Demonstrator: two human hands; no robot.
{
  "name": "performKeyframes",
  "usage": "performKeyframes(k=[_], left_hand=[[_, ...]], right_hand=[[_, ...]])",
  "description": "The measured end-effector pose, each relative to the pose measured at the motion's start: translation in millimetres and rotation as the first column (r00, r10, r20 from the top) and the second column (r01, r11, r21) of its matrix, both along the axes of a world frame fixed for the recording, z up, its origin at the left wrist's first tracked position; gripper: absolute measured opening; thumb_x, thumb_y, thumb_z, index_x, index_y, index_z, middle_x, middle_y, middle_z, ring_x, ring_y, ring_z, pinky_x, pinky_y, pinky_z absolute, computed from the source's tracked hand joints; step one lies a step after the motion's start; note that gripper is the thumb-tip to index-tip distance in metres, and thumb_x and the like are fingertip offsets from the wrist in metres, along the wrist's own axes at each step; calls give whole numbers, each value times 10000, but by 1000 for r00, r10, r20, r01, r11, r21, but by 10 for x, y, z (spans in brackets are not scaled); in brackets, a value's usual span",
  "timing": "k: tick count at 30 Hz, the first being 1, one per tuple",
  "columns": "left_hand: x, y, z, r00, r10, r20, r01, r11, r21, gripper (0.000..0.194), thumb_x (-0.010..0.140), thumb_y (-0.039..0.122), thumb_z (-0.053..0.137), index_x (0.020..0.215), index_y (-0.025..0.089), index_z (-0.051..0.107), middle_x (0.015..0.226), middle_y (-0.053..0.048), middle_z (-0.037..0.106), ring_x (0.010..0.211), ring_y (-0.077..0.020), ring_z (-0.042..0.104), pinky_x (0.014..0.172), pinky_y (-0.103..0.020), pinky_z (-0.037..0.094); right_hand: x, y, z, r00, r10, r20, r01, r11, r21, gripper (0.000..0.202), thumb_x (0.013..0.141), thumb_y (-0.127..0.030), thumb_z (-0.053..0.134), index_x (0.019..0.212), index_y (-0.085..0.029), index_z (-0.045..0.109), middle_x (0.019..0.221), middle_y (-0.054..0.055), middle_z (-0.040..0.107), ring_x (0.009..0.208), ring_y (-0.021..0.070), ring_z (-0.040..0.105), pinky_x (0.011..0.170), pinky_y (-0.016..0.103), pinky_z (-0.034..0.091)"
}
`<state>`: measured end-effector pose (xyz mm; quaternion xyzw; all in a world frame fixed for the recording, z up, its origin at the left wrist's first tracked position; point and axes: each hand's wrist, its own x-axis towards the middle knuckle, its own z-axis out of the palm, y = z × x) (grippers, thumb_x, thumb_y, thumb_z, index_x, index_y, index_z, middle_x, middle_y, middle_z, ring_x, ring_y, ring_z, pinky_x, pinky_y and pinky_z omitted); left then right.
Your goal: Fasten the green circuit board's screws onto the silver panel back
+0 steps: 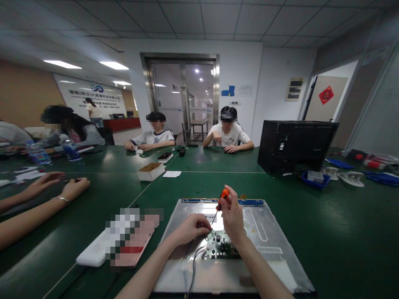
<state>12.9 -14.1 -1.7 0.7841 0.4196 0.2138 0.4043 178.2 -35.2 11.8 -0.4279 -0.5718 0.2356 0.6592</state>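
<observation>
My right hand is closed round the orange and black handle of a screwdriver, whose thin shaft slants down to the left. The shaft's tip is near the upper left corner of a green circuit board. My left hand has its fingers pinched at that same corner; whatever they hold is too small to make out. Beneath both hands lies a flat silver metal panel with a blue strip along its far edge. A grey cable runs from the board toward me.
Left of the panel lie a white device and a pink one. Beyond are an open box and white paper. A black monitor casing and blue tray stand right. Another person's hands rest at left; people sit opposite.
</observation>
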Motion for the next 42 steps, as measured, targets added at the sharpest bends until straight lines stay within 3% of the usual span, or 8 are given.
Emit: performKeyframes(k=[9,17,26,33,42], left_hand=[[-9,43,-16,999,-13,-43,12,1000,-16,131,712,219,606,762,156,709,727,-5,644,665,-144,535,629,-229,417],[-12,49,-55,1000,-2,0,2,1000,-4,111,698,194,612,738,152,707,705,6,636,673,-138,534,641,-221,416],[-20,69,-67,1000,-30,-4,30,1000,9,128,698,180,598,749,154,712,717,4,650,672,-141,534,652,-227,426],[-31,78,-74,997,-70,-10,70,997,33,138,721,189,596,770,154,721,709,0,647,689,-152,542,665,-234,429],[-29,64,-81,998,-66,6,66,998,9,159,711,150,572,772,147,720,724,-5,660,675,-147,553,645,-230,425]], right_hand=[[-54,-4,-80,997,57,42,-56,998,-19,383,897,-383,479,1252,-241,501,671,-22,607,531,149,571,520,255,406],[-53,48,-172,973,6,229,-32,993,111,383,962,-344,392,1306,-179,429,696,-15,603,521,131,585,480,229,419],[-61,-22,-101,910,-92,405,-20,964,265,426,955,-279,409,1371,-188,395,700,2,604,512,129,551,479,231,427],[-39,-49,-90,902,-57,427,-53,969,240,536,906,-202,436,1429,-195,317,728,8,613,545,134,545,482,232,422],[-51,-16,-98,896,-138,422,-5,947,320,502,927,-241,450,1415,-206,335,752,6,600,508,115,511,449,221,407]])
